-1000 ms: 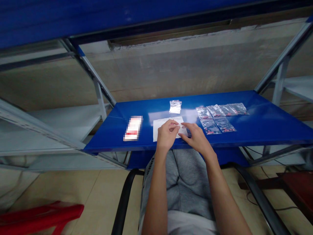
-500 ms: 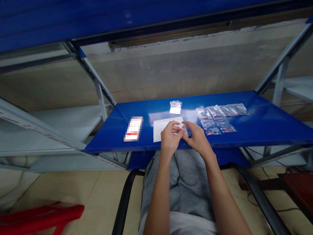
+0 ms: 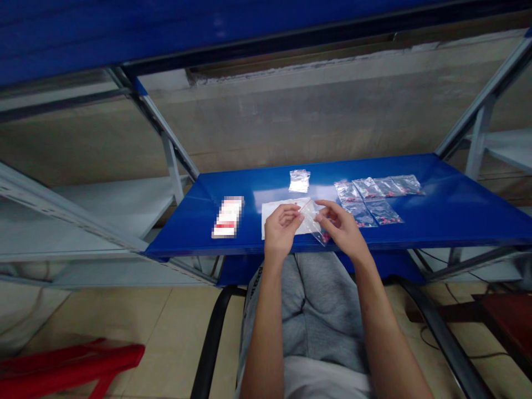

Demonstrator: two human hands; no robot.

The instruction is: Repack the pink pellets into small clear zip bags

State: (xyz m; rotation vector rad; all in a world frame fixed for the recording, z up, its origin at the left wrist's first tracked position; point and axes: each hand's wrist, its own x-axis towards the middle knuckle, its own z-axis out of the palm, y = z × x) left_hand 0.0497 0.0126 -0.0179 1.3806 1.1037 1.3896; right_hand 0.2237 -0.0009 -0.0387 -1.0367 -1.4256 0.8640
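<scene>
A clear zip bag (image 3: 311, 223) with a red line along its top edge is stretched at a slant between my hands, above a white sheet (image 3: 268, 221). My left hand (image 3: 281, 228) pinches the bag near its red-lined edge, thumb against fingers. On the other side, my right hand (image 3: 343, 228) is closed on the bag's right part with thumb and fingertips. Small red pieces show at the bag's lower corner, partly covered by the right hand. What the pieces are is too small to tell.
Several clear bags with small red pieces (image 3: 384, 210) lie in two rows on the right of the blue shelf (image 3: 453, 205). A stack of clear bags (image 3: 299, 182) lies behind the sheet. A blurred-out white and red item (image 3: 228, 217) is at left. Chair armrests flank my legs.
My hands have moved apart from being close together, and the bag between them has come into fuller view, slanting down to the right. The other items stay in place.
</scene>
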